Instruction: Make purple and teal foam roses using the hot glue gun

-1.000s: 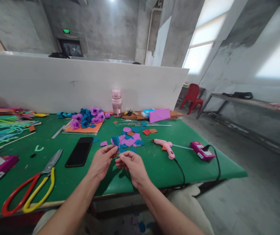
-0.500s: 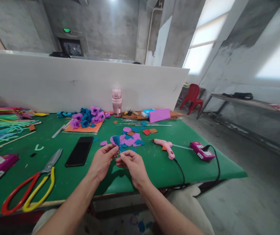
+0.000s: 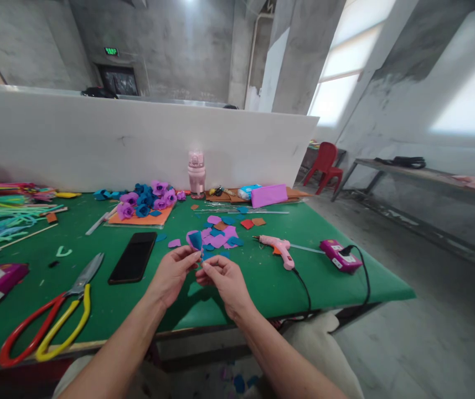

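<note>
Between my hands is a small paper flower with a blue petal and a purple one behind it. My left hand pinches it near its base. Just to the right, the thumb and fingers of my right hand are closed at the thin stem below the flower; the stem is barely visible. Loose purple and blue paper petals lie in a pile beyond my hands. A pink glue gun with a clear glue stick rests to their right.
Red-and-yellow-handled scissors and a black phone lie left. Finished paper flowers sit on orange sheets behind. A pink bottle stands by the white partition. A purple power strip with a black cable is at right.
Both hands keep almost the same place and grip at the flower. The whole view has shifted slightly, so the table's things appear a little further left.
</note>
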`<action>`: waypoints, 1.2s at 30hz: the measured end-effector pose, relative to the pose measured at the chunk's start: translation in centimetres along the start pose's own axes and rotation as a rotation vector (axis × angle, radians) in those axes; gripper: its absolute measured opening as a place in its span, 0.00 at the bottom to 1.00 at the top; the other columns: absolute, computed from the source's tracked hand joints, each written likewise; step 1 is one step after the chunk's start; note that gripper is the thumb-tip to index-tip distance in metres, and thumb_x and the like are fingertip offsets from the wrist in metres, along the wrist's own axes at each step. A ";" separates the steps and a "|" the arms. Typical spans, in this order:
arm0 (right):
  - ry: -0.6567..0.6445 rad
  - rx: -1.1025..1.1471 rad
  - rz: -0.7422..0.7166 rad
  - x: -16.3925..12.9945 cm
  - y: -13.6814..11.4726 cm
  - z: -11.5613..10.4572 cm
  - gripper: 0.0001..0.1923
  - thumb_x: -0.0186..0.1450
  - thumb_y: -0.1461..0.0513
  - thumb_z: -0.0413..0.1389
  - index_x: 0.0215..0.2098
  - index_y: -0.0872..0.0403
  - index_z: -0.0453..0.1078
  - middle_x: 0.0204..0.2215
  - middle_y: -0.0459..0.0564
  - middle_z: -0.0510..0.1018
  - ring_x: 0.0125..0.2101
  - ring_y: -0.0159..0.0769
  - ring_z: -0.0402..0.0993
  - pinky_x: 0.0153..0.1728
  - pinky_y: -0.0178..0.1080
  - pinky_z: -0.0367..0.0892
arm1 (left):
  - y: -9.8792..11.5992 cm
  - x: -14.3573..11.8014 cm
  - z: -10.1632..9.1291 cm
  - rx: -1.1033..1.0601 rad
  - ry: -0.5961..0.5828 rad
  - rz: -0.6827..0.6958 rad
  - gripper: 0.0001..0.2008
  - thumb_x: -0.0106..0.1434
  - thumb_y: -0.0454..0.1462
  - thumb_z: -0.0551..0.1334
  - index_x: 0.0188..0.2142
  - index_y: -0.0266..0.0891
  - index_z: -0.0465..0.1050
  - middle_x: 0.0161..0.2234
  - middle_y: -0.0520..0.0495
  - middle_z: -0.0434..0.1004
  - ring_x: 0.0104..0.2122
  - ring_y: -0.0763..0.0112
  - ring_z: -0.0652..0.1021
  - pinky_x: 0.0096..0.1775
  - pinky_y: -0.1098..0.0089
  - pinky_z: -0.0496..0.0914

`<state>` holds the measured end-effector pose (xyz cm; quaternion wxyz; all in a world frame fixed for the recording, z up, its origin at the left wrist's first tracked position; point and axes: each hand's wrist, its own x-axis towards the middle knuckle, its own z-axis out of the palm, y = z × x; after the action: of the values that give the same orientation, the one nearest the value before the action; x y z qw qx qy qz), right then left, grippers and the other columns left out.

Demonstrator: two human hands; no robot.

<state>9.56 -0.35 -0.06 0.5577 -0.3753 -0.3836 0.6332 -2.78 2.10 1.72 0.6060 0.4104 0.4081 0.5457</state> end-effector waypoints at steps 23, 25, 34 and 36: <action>-0.080 0.063 0.138 0.2 -0.1 -0.6 0.18 0.48 0.52 0.64 0.28 0.57 0.67 0.21 0.47 0.77 0.21 0.30 0.73 0.28 0.35 0.68 | -0.2 -0.2 -0.1 0.111 -0.045 -0.069 0.11 0.45 0.40 0.70 0.24 0.34 0.75 0.25 0.48 0.75 0.27 0.74 0.72 0.32 0.73 0.65; -0.067 -0.053 0.095 0.4 -0.2 -0.9 0.18 0.48 0.53 0.64 0.28 0.56 0.67 0.21 0.45 0.76 0.22 0.30 0.72 0.28 0.35 0.67 | -0.2 -0.2 -0.1 0.126 -0.019 -0.041 0.10 0.45 0.40 0.70 0.23 0.35 0.75 0.25 0.49 0.75 0.27 0.73 0.72 0.33 0.73 0.65; -0.117 -0.207 -0.188 1.3 -1.4 -1.9 0.12 0.55 0.57 0.60 0.36 0.54 0.72 0.33 0.47 0.76 0.35 0.33 0.71 0.39 0.36 0.64 | -0.4 -1.0 1.2 0.308 0.010 0.077 0.11 0.45 0.42 0.69 0.23 0.36 0.76 0.24 0.50 0.76 0.27 0.71 0.72 0.32 0.73 0.63; -0.118 -0.217 -0.191 1.2 -1.5 -2.0 0.10 0.54 0.58 0.60 0.33 0.55 0.73 0.30 0.46 0.76 0.33 0.33 0.70 0.38 0.36 0.64 | -0.5 -1.2 1.4 0.346 0.016 0.108 0.11 0.46 0.42 0.68 0.23 0.36 0.76 0.23 0.50 0.75 0.26 0.71 0.71 0.31 0.73 0.63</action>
<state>11.83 1.13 0.39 0.5482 -0.3574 -0.5157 0.5530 -1.38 0.81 1.76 0.4930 0.5254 0.4780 0.5024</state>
